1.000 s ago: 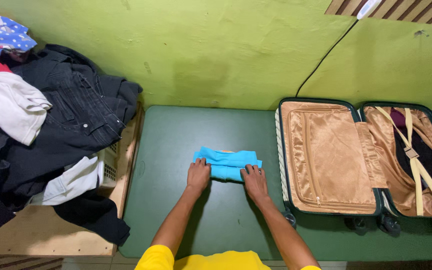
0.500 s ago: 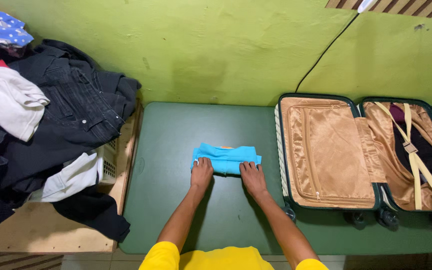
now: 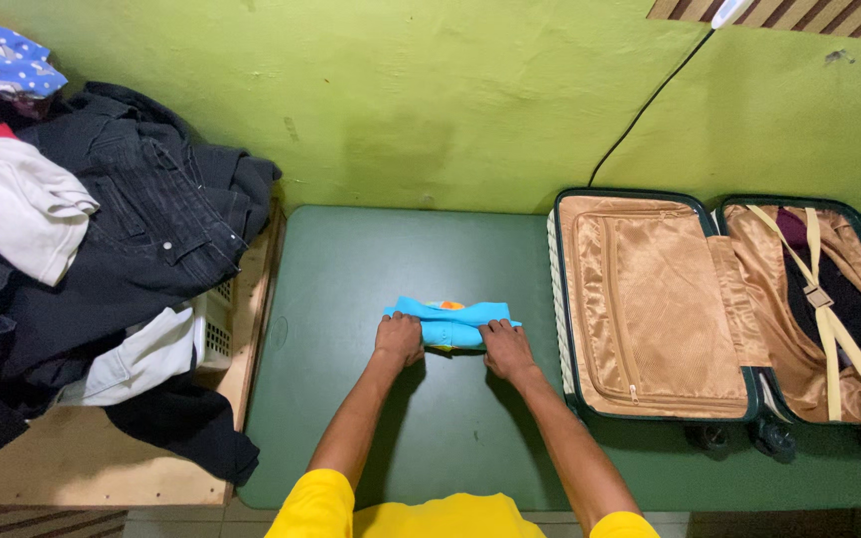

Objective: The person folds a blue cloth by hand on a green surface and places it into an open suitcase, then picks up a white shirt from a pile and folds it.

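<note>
A small bright blue garment [image 3: 450, 319] with a bit of orange showing lies folded into a narrow band in the middle of a dark green table [image 3: 351, 259]. My left hand [image 3: 398, 339] grips its left end with curled fingers. My right hand [image 3: 506, 348] grips its right end the same way. Both hands cover the near edge of the cloth.
An open dark green suitcase [image 3: 650, 299] with tan satin lining lies at the table's right, dark clothes under straps in its far half [image 3: 829, 299]. A heap of dark jeans and white clothes [image 3: 102, 239] fills a basket at the left. A black cable [image 3: 650, 105] runs down the green wall.
The blue garment has been rolled or folded away from me into a narrower band. Both hands moved forward with it and their fingers curled over its ends.
</note>
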